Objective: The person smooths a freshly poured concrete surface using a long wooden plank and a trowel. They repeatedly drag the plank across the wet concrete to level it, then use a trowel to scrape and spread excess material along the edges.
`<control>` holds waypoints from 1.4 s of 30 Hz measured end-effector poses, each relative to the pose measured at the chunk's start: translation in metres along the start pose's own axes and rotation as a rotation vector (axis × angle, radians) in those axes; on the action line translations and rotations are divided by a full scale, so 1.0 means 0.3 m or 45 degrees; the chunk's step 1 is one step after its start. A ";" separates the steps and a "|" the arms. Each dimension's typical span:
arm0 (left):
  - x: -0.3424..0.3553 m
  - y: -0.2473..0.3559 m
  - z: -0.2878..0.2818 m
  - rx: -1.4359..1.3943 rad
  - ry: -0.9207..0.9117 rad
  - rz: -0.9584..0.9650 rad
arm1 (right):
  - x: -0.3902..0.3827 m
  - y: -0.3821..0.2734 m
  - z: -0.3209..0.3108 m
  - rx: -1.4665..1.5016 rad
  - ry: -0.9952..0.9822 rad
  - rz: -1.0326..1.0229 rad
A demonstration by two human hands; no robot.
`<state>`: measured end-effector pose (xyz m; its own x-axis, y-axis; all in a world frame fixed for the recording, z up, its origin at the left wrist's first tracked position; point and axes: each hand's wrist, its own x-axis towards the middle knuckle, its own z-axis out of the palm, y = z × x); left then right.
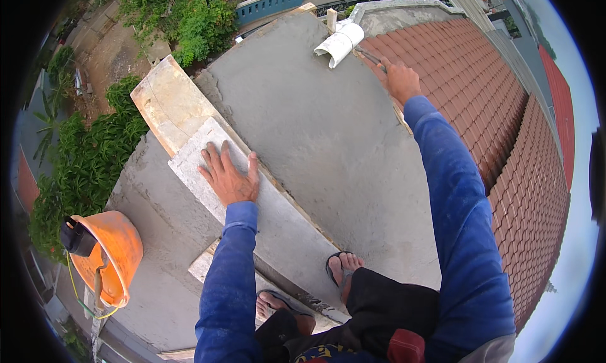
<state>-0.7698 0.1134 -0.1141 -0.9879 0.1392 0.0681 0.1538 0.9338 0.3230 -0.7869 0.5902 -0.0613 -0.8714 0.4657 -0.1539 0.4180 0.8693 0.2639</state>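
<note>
My left hand (227,177) rests with fingers spread on a pale board (287,237), which lies beside a stained beige board (164,98). My right hand (402,80) grips a thin tool (369,55), apparently a trowel, at the right edge of the smooth grey concrete surface (328,148). Just beyond that hand, a short white half-cut pipe section (341,42) sits on the concrete; the tool's far end is hidden behind it or too small to make out.
An orange bucket (113,249) with a black item sits at left. Red roof tiles (461,79) run along the right. Greenery (88,167) and ground below show past the left edge. My sandalled feet (341,268) stand on the boards.
</note>
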 end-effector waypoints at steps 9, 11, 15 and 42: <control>-0.001 -0.007 0.008 -0.023 0.010 0.004 | 0.066 -0.050 -0.077 -0.570 0.322 -0.177; -0.001 -0.008 0.007 -0.037 0.004 -0.001 | 0.092 -0.067 -0.097 -0.633 0.262 -0.166; -0.001 -0.006 0.006 -0.040 0.009 0.004 | 0.106 -0.094 -0.113 -0.680 0.216 -0.114; 0.003 -0.002 -0.003 -0.058 0.015 -0.009 | 0.093 0.052 -0.138 1.288 -0.743 0.210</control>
<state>-0.7708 0.1129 -0.1135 -0.9887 0.1285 0.0771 0.1479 0.9187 0.3663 -0.8152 0.6098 -0.0221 -0.6479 0.3617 -0.6704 0.7569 0.4045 -0.5133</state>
